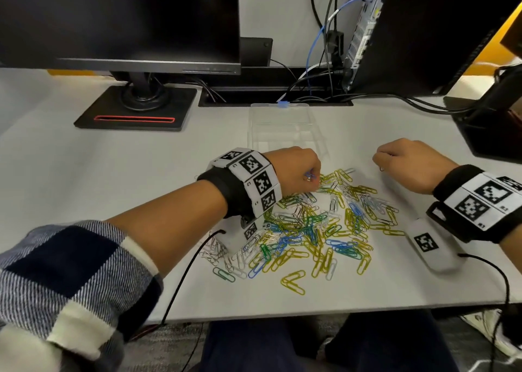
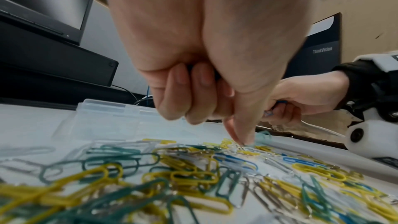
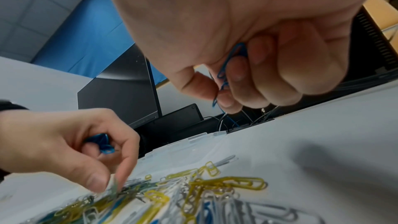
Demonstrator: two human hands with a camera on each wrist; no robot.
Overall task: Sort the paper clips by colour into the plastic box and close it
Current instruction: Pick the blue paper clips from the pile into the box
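A loose pile of yellow, blue, green, white and silver paper clips [image 1: 310, 230] covers the middle of the white desk. Behind it the clear plastic box [image 1: 282, 125] lies open, and I see nothing inside it. My left hand [image 1: 312, 178] sits at the pile's far edge with blue clips [image 3: 101, 144] tucked in its curled fingers. Its thumb and forefinger tips [image 2: 243, 142] pinch down into the clips. My right hand [image 1: 380, 162] hovers right of the box, fingers curled round several blue clips [image 3: 226, 72].
A black monitor stand [image 1: 135, 108] is at the back left. A cable slot with wires [image 1: 310, 94] runs behind the box. A computer case [image 1: 423, 32] and a second monitor foot [image 1: 485, 128] stand at the right. The desk's front edge [image 1: 339, 312] is close to my lap.
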